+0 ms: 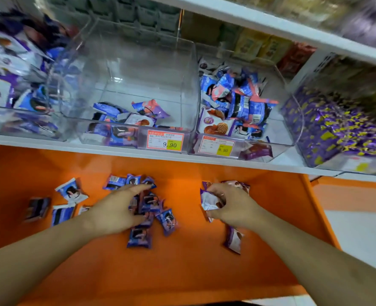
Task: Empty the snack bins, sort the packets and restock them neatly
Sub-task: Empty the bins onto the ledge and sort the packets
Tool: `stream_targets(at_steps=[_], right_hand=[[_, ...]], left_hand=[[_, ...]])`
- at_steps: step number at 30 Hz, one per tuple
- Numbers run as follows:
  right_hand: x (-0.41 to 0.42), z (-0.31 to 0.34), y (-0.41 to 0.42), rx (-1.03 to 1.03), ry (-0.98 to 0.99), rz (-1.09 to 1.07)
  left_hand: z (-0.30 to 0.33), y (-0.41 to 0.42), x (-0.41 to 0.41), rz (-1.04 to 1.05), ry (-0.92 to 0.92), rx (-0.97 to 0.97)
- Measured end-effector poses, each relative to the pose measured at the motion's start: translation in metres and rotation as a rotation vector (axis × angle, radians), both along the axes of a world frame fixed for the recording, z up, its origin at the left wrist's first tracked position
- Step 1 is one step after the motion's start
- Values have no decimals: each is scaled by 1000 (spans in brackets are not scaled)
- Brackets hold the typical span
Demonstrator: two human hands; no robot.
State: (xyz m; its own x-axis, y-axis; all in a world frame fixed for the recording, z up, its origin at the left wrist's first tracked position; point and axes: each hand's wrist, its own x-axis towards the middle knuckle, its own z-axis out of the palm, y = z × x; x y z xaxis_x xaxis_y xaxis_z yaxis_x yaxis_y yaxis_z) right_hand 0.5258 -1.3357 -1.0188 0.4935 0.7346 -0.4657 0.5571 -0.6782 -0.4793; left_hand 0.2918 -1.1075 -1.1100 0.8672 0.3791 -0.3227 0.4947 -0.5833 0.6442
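- The left hand (116, 208) lies flat on a pile of blue packets (148, 208) in the lower middle of the frame. Its fingers (138, 187) are straight and spread, pressing on the pile and gripping nothing. It looks like it is holding or sliding the blue ones together as one group.
- The right hand (233, 206) is to the right of it. Its fingers are curled round a white and purple packet (209, 200), so it is grasping that one. More purple packets (234, 239) lie just beside it, apart from the blue pile, probably so each kind has its own spot.
- Both piles sit on the orange bench (182, 272), which gives room for sorting.
- Above, on the white shelf (120, 149), the middle clear bin (138, 85) has only a few packets at its front.
- The bin to its right (277, 133) still holds mixed blue and white packets, so I think emptying is not finished.
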Motion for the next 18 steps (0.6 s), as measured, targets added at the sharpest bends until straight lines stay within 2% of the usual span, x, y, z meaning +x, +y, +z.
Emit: stream_targets(at_steps=[6,9,11,15,18], right_hand=[[57,-60,-33,-232,-225,-45],[73,-87,-36,-271,-234,-103],[77,-99,-28,-310,-236,-36],[55,-90,0,-281,-209,91],[23,-59,32,-197,-165,199]], left_hand=[[21,-41,25,-25,-110,-21],[20,-50,31,-24,-145,-60],[20,-51,31,-41,-122,-87],[29,-49,28,-56,-127,-62],[57,-40,21,-89,-141,-22]])
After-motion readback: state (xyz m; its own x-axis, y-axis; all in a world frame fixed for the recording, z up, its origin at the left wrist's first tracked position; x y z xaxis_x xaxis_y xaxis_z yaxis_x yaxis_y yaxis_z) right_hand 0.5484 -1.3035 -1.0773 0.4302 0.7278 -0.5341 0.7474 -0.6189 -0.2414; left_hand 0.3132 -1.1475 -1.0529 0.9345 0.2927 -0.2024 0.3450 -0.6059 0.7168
